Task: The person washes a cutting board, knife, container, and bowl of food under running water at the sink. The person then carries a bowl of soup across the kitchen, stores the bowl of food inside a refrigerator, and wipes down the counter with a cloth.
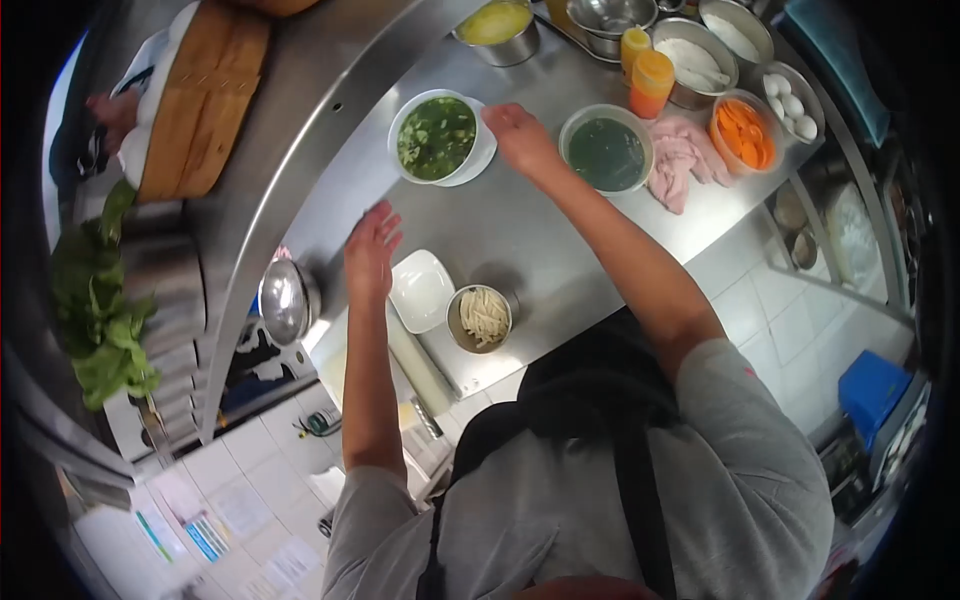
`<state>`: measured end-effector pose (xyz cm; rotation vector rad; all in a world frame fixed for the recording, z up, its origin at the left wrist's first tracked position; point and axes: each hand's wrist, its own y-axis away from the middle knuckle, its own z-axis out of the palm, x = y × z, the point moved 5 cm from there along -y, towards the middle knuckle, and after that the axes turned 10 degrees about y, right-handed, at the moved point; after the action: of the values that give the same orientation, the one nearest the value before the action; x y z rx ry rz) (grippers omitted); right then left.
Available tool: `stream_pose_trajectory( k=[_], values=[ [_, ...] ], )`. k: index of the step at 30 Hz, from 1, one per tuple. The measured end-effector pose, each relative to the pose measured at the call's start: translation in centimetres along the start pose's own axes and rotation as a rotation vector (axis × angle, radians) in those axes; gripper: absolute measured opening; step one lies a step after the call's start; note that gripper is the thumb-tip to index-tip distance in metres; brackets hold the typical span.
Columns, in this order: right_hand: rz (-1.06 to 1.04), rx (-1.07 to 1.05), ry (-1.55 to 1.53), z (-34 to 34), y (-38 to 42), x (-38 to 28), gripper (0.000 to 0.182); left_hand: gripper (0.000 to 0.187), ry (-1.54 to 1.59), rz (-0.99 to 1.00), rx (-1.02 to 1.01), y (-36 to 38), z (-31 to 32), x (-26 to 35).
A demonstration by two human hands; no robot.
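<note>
My left hand (373, 250) is open over the steel counter (545, 245), its fingers apart and nothing in them. Just below it lies a white square dish (421, 290), beside a metal container (482, 345) of pale strips. Up and to the right, my right hand (520, 137) has its fingers drawn together, at the right edge of a white plate (483, 160); I cannot tell what is in them. On that plate stands a white bowl (436, 138) of green soup with leafy bits.
Right of the right hand stands a tub of dark green liquid (606, 153), with a pink cloth (683, 160), sliced carrots (743, 133), eggs (790, 105) and sauce bottles (651, 85) beyond. A metal shelf edge (290, 180) runs along the left, near leafy greens (100, 310).
</note>
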<state>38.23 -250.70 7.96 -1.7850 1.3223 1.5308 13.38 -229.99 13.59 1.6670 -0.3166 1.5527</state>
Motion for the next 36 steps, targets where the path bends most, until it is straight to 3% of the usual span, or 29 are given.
stream_pose_trajectory(
  k=[2,4,8,10,12,16,22,24,25,29,32,36],
  values=[
    [0.064,0.051,0.131,1.7,-3.1,0.5,0.066,0.058,-0.024,-0.052,-0.044,-6.4,0.9,-1.1],
    [0.128,0.091,0.273,2.5,-4.6,1.3,0.068,0.064,-0.006,-0.177,0.193,-10.4,2.1,-2.3],
    [0.055,-0.023,0.355,3.6,-5.7,1.0,0.063,0.065,0.046,-0.226,0.087,-15.5,2.9,-5.1],
    [0.02,-0.056,0.326,4.0,-6.0,0.9,0.059,0.063,0.219,-0.156,-0.054,-17.6,3.0,-6.0],
    [-0.107,-0.045,0.403,4.6,-6.4,0.7,0.051,0.062,0.222,-0.158,-0.002,-18.2,3.3,-6.4],
    [-0.118,0.065,0.414,5.6,-6.3,1.2,0.048,0.063,0.252,-0.102,0.015,-18.6,3.2,-7.0],
    [-0.324,0.122,0.479,4.1,-4.4,-1.2,0.046,0.063,0.351,-0.11,0.209,-13.2,4.7,-5.4],
    [-0.414,0.126,0.475,2.8,-1.6,-3.8,0.045,0.063,0.391,-0.086,0.177,-11.2,4.1,-5.0],
    [-0.444,0.094,0.482,2.3,-0.2,-5.2,0.045,0.061,0.379,0.022,0.14,-9.8,4.0,-4.4],
    [-0.41,-0.006,0.47,1.3,6.0,-8.1,0.045,0.06,0.412,-0.078,0.277,-0.8,3.2,-1.8],
    [-0.421,-0.076,0.464,1.0,10.9,-9.6,0.047,0.069,0.444,-0.014,0.302,5.9,1.9,-1.6],
    [-0.483,-0.233,0.374,2.3,18.0,-10.2,0.05,0.062,0.475,-0.011,0.557,16.4,-1.6,-3.2]
  ],
)
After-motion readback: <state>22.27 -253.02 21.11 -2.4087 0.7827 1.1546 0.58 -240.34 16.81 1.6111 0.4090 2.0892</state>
